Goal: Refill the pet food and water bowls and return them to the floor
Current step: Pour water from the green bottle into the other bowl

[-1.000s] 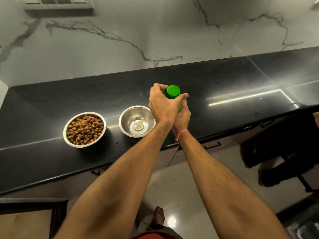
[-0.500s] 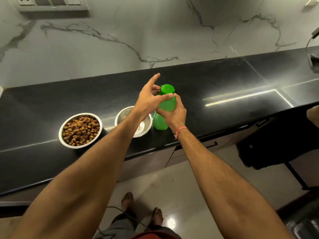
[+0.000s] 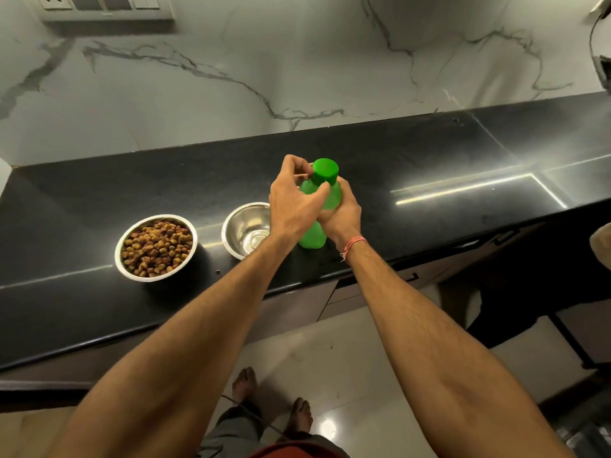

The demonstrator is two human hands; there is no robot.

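Since half a second ago, left hand (image 3: 294,206) fingers have curled back onto green cap (image 3: 325,171). Right hand (image 3: 340,216) clamps bottle (image 3: 312,238), upright on tabletop (image 3: 429,166) beside empty water bowl (image 3: 246,230); food bowl (image 3: 156,247) full. Risk: cap releasing suddenly could spill water.

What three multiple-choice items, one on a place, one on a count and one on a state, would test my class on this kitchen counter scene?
1. Where does the kibble bowl stand?
A. On the floor
B. On the black counter, left of the other steel bowl
C. Right of the green bottle

2. How many steel bowls are on the counter?
A. One
B. Two
C. Three

3. What is the state of the bottle's cap?
A. On the bottle
B. Lying on the counter
C. Inside a bowl

Answers:
1 B, it sits leftmost on the counter.
2 B, two bowls show.
3 A, the left hand has fingers at the seated cap while the right hand grips the body.
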